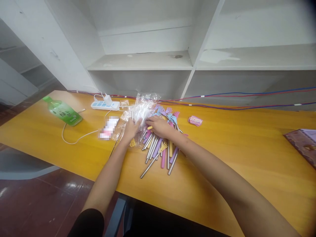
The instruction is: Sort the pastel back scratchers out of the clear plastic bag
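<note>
Green plastic bottle (64, 113) lies on its side at the far left of the wooden table (247, 158), well clear of the hands. Just right of it, a white power strip (105, 105) with a charger plugged in, its white cable (74, 140) looping toward the table edge; a blurred phone-like item (109, 127) sits beside the loop.

Left hand (131, 129) is closed on the crinkly clear plastic bag (140, 110), fingers curled into the film; exactly what it pinches under the film cannot be told. Right hand (159, 126) rests on top of the pile of back scratchers (158, 148), pastel heads fanned toward the shelf, steel handles pointing at the person. Fingers are bent over the heads, apparently pressing or gathering several; whether any one is actually pinched cannot be told.

Risks, as judgement: handles are loose and crossed, so pulling one could drag neighbours and roll them toward the near edge. Claw-shaped heads could snag the thin bag and tear it. A wide sweep left could catch the cable and tug the strip.

Further right, a small pink packet (195, 120) lies alone, then a purple box (304, 144) at the right edge; coloured wires (247, 95) run along the back under the white shelves (187, 61).
</note>
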`<state>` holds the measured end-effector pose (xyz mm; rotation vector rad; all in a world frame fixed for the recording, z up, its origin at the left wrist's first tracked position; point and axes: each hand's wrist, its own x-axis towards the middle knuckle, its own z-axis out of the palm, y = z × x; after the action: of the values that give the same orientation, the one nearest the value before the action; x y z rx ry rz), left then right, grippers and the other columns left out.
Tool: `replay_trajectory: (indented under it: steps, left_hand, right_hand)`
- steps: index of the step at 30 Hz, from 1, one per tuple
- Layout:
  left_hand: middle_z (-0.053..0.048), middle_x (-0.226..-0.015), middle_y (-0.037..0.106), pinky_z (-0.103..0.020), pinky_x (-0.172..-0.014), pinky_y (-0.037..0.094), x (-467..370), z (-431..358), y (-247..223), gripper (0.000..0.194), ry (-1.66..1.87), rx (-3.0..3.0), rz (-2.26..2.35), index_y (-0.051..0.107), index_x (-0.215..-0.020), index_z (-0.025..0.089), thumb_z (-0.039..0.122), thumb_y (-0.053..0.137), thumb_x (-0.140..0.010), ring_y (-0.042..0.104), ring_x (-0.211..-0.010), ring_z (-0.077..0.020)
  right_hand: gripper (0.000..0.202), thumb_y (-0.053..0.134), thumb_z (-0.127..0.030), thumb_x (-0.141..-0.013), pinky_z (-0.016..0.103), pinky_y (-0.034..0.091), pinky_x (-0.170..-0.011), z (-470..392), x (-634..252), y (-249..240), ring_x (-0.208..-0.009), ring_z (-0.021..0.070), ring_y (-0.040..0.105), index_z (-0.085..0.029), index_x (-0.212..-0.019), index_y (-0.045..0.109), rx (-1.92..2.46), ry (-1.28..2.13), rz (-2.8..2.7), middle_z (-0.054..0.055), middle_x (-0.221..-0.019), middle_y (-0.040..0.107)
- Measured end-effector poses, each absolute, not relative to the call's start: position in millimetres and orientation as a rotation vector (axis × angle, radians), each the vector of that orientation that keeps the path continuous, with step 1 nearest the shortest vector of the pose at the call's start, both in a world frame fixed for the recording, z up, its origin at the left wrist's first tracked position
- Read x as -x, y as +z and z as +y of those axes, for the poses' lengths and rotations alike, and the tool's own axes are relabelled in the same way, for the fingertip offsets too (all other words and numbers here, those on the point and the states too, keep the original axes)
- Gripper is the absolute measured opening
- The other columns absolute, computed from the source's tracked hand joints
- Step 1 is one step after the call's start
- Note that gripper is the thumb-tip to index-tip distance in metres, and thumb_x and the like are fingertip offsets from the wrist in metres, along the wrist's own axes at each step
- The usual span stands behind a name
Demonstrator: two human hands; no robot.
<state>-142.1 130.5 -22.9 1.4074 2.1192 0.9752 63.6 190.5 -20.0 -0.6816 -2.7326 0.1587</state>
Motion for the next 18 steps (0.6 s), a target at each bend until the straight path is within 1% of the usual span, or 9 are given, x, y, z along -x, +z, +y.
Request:
replay_trajectory:
  steps: [2,3,4,6,9,11,15,18]
  left_hand:
    - [-0.009,-0.103,0.066,-0.033,-0.081,0.046,140.9,130.5,-24.2,0.053,0.958,-1.424,2.130,0.046,-0.097,0.023,0.060,0.079,-0.080,0.066,-0.098,-0.0275]
    - [-0.011,-0.106,0.066,-0.034,-0.081,0.046,140.8,130.3,-25.0,0.061,0.944,-1.435,2.133,0.046,-0.099,0.022,0.060,0.085,-0.073,0.066,-0.101,-0.0292]
    - [-0.012,-0.108,0.066,-0.034,-0.081,0.047,141.1,130.1,-25.9,0.067,0.927,-1.448,2.131,0.046,-0.101,0.022,0.059,0.090,-0.067,0.067,-0.102,-0.0307]
    - [-0.013,-0.111,0.066,-0.035,-0.081,0.047,142.6,129.7,-27.5,0.070,0.899,-1.473,2.116,0.045,-0.104,0.022,0.051,0.093,-0.062,0.067,-0.103,-0.0319]
    - [-0.012,-0.109,0.067,-0.035,-0.081,0.048,144.6,129.8,-28.6,0.063,0.882,-1.456,2.106,0.046,-0.103,0.022,0.035,0.092,-0.063,0.067,-0.100,-0.0308]
    - [-0.011,-0.106,0.067,-0.035,-0.082,0.048,144.9,130.3,-28.5,0.057,0.891,-1.416,2.120,0.047,-0.102,0.022,0.028,0.090,-0.064,0.067,-0.098,-0.0295]
    - [-0.009,-0.104,0.067,-0.034,-0.083,0.049,144.6,130.9,-27.0,0.044,0.965,-1.319,2.148,0.049,-0.101,0.021,0.028,0.082,-0.072,0.066,-0.097,-0.0264]
    - [-0.008,-0.103,0.068,-0.033,-0.082,0.050,146.4,130.0,-26.5,0.035,1.040,-1.260,2.125,0.052,-0.101,0.020,0.030,0.076,-0.078,0.066,-0.093,-0.0241]
  right_hand:
    - [0.029,0.056,-0.014,-0.095,0.042,0.038,-0.108,189.7,-57.5,-19.8,-0.119,0.0289,0.056,-0.015,-0.115,0.077,0.698,0.137,-2.755,0.016,-0.127,0.068]
    - [0.026,0.056,-0.016,-0.096,0.042,0.040,-0.106,188.8,-55.2,-20.6,-0.117,0.0291,0.057,-0.015,-0.108,0.078,0.718,0.132,-2.753,0.016,-0.124,0.067]
    - [0.024,0.056,-0.018,-0.097,0.041,0.041,-0.103,187.8,-53.4,-22.0,-0.114,0.0292,0.057,-0.014,-0.104,0.079,0.745,0.126,-2.748,0.017,-0.123,0.066]
    - [0.025,0.054,-0.021,-0.099,0.041,0.043,-0.100,185.4,-51.4,-25.7,-0.111,0.0293,0.055,-0.014,-0.101,0.078,0.816,0.115,-2.725,0.018,-0.121,0.064]
    - [0.031,0.045,-0.019,-0.102,0.043,0.042,-0.102,182.0,-50.9,-30.7,-0.110,0.0306,0.053,-0.010,-0.108,0.074,0.948,0.092,-2.665,0.021,-0.118,0.062]
    - [0.034,0.040,-0.015,-0.102,0.046,0.040,-0.105,180.9,-51.1,-32.4,-0.112,0.0323,0.051,-0.007,-0.116,0.071,1.024,0.074,-2.628,0.023,-0.121,0.061]
    - [0.036,0.041,-0.012,-0.099,0.052,0.035,-0.110,184.1,-50.1,-32.5,-0.120,0.0375,0.048,-0.005,-0.122,0.067,1.116,0.053,-2.599,0.028,-0.125,0.059]
    - [0.038,0.044,-0.013,-0.097,0.057,0.034,-0.110,190.0,-48.5,-30.7,-0.125,0.0413,0.045,-0.003,-0.127,0.066,1.161,0.043,-2.581,0.031,-0.129,0.058]
